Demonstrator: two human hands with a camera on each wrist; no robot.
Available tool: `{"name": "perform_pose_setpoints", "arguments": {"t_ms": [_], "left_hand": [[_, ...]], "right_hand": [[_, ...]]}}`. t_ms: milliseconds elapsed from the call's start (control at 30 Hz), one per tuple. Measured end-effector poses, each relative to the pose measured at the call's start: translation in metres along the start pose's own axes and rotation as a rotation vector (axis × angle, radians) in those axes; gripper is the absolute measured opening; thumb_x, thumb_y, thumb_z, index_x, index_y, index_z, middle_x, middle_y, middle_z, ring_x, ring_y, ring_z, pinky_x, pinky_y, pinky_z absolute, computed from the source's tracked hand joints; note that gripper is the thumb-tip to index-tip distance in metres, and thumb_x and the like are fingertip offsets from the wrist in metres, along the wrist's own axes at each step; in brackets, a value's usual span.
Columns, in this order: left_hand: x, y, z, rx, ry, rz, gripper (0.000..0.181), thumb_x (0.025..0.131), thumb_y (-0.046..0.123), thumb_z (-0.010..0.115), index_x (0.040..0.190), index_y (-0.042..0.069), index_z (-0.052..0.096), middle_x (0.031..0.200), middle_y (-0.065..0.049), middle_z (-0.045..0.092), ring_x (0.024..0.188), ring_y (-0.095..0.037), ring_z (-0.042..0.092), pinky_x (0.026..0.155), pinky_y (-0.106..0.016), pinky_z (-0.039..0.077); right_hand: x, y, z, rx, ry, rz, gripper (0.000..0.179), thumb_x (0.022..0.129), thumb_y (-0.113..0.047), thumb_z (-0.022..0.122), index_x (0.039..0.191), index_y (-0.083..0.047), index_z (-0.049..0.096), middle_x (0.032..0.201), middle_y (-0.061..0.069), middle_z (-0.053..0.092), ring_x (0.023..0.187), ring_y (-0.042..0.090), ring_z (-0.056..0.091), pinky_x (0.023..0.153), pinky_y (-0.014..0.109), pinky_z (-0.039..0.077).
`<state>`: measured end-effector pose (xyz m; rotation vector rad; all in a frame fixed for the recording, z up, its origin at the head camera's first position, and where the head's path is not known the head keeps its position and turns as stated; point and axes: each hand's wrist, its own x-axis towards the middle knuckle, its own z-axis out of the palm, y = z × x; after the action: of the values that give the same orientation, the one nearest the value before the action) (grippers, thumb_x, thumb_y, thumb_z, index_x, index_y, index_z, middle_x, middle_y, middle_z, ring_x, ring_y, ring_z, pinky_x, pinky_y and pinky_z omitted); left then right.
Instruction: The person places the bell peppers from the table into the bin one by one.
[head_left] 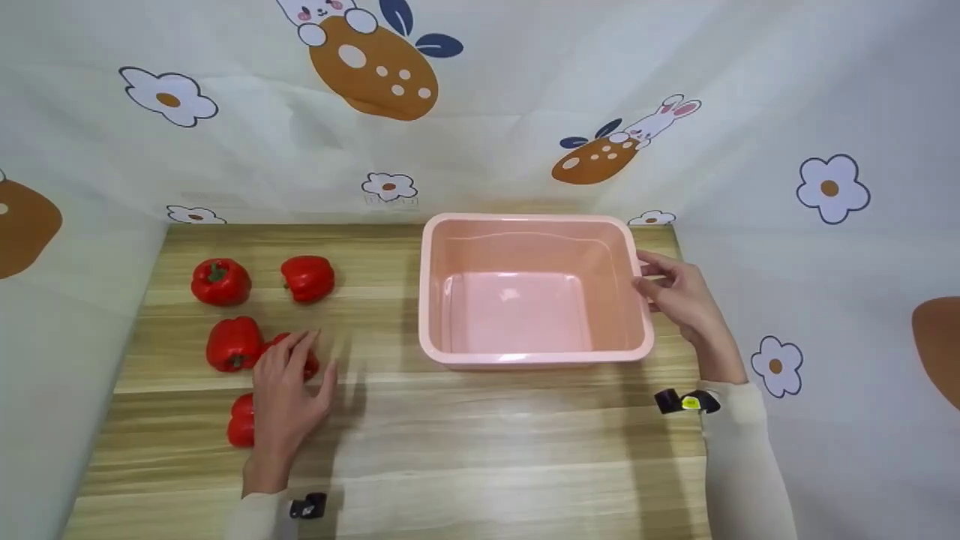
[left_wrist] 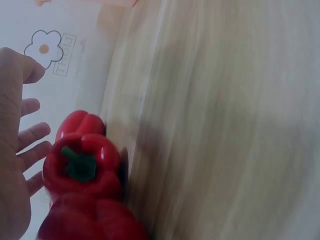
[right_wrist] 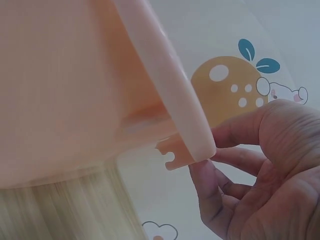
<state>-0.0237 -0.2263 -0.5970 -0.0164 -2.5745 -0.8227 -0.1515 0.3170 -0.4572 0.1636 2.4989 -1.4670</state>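
Observation:
My left hand [head_left: 289, 390] is over a red bell pepper [head_left: 312, 365], hiding much of it. In the left wrist view its fingers [left_wrist: 34, 132] are spread and loosely bent beside a red pepper [left_wrist: 102, 187] with a green stem, holding nothing. Another red pepper [head_left: 241, 420] is partly covered by the same hand. At the right, my right hand [head_left: 679, 292] pinches the side rim of a pink plastic basin [head_left: 536, 358]. The right wrist view has the thumb and fingers on opposite sides of the rim [right_wrist: 187, 112]. Nothing lies inside the basin.
More red bell peppers stand on the left of the wooden table [head_left: 480, 442]: one upright [head_left: 220, 282], one on its side [head_left: 308, 278], and one [head_left: 234, 343] left of my hand. A printed cloth [head_left: 487, 150] hangs behind the table and along both sides.

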Motion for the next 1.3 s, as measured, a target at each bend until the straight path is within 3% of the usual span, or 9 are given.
{"name": "perform_pose_setpoints", "arguments": {"t_ms": [333,500,567,800,1067,1300], "left_hand": [[-0.026,-0.008,-0.021,-0.012,0.017,-0.022,0.055,0.087,0.023,0.069,0.139,0.008,0.058,0.135,-0.016,0.061,0.125,-0.032,0.054,0.106,-0.055,0.039],[-0.041,-0.014,-0.032,0.007,0.067,-0.023,0.055,0.083,0.025,0.07,0.134,0.005,0.061,0.131,-0.02,0.062,0.119,-0.037,0.056,0.097,-0.055,0.039],[-0.046,-0.019,-0.038,0.021,0.095,-0.059,0.056,0.081,0.025,0.07,0.133,0.004,0.061,0.132,-0.022,0.06,0.12,-0.04,0.054,0.095,-0.057,0.038],[-0.059,-0.033,-0.046,-0.005,0.14,-0.284,0.066,0.079,0.023,0.074,0.14,0.01,0.055,0.142,-0.022,0.05,0.128,-0.04,0.048,0.1,-0.064,0.038],[-0.071,-0.042,-0.044,-0.063,0.169,-0.345,0.07,0.079,0.021,0.076,0.144,0.009,0.052,0.143,-0.023,0.05,0.13,-0.039,0.046,0.102,-0.06,0.039],[-0.091,-0.044,-0.045,-0.113,0.117,-0.469,0.084,0.081,0.02,0.079,0.154,0.015,0.037,0.152,-0.019,0.038,0.136,-0.034,0.041,0.107,-0.055,0.041]], "right_hand": [[-0.002,-0.002,-0.002,0.011,0.006,-0.01,0.052,0.097,-0.012,0.061,0.148,-0.008,0.05,0.121,0.022,0.057,0.083,0.008,0.067,0.067,0.028,0.062],[-0.003,0.001,-0.003,0.022,0.0,-0.002,0.052,0.097,-0.01,0.061,0.148,-0.008,0.05,0.123,0.023,0.057,0.083,0.009,0.067,0.068,0.03,0.063],[-0.003,0.0,0.0,0.026,-0.009,0.0,0.053,0.097,-0.01,0.061,0.148,-0.008,0.05,0.123,0.024,0.057,0.083,0.01,0.068,0.067,0.03,0.063],[0.001,-0.001,0.0,0.061,-0.006,0.002,0.053,0.096,-0.009,0.062,0.148,-0.006,0.05,0.123,0.023,0.056,0.083,0.008,0.068,0.067,0.03,0.063],[0.001,-0.001,-0.003,0.076,-0.008,0.005,0.053,0.097,-0.009,0.06,0.148,-0.003,0.048,0.124,0.021,0.055,0.086,0.006,0.069,0.071,0.031,0.063],[0.001,-0.001,0.0,0.059,-0.005,0.014,0.053,0.097,-0.01,0.061,0.148,-0.006,0.049,0.125,0.021,0.056,0.086,0.008,0.069,0.074,0.034,0.063]]}}
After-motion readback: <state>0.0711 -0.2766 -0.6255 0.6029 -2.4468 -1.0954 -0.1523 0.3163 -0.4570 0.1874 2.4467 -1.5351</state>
